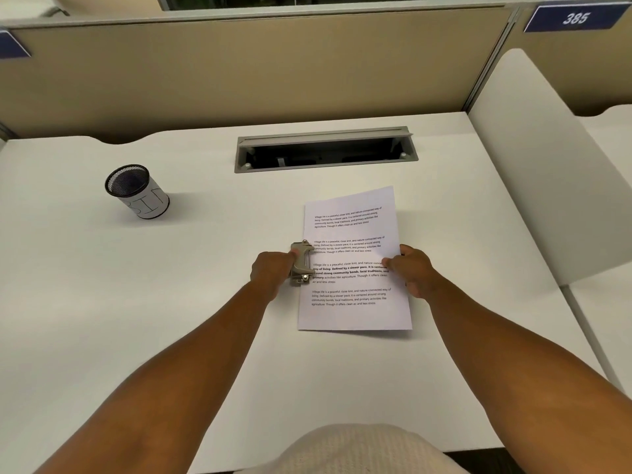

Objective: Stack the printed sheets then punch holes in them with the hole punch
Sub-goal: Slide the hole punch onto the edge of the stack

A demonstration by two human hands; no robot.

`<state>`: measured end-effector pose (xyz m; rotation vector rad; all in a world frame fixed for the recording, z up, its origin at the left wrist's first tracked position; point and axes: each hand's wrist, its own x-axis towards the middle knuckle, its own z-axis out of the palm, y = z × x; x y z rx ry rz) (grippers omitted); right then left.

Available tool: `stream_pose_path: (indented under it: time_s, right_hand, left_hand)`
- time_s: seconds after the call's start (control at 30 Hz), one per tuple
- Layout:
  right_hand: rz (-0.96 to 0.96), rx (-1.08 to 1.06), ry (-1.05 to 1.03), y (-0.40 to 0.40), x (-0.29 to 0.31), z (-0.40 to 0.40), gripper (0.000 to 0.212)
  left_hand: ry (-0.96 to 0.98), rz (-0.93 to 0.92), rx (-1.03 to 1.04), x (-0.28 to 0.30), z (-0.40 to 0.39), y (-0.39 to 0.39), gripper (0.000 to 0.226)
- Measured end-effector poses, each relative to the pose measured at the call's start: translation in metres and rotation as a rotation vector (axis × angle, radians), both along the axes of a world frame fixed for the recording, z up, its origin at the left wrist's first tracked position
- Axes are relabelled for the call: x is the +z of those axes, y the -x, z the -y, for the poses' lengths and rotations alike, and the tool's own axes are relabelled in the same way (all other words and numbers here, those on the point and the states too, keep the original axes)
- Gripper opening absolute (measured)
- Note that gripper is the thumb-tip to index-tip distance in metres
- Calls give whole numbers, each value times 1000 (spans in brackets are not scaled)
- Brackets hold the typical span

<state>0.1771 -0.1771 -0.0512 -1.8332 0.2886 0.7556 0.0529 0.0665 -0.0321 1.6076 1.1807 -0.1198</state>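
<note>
My left hand half hides the hole punch it grips; my right hand pinches the sheets by one edge.

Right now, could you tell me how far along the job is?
Done: the white printed sheets lie as one stack. In hand: the left hand grips the beige metal hole punch on the stack's left edge; the right hand pinches its right edge. Left: finishing the punch; no holes show yet.
</note>
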Motion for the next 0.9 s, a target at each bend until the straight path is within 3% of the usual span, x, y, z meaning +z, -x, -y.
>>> stream_pose_path:
  time_s: [0.5, 0.67, 0.9]
  right_hand:
    - [28, 46, 21, 0, 2, -4, 23]
    - [131, 143, 155, 0, 5, -8, 24]
    - [396, 209, 478, 7, 5, -22, 56]
  left_hand:
    - [4, 1, -17, -6, -3, -1, 30]
    - [92, 32, -8, -3, -6, -5, 15]
    - [63, 13, -76, 1, -11, -10, 19]
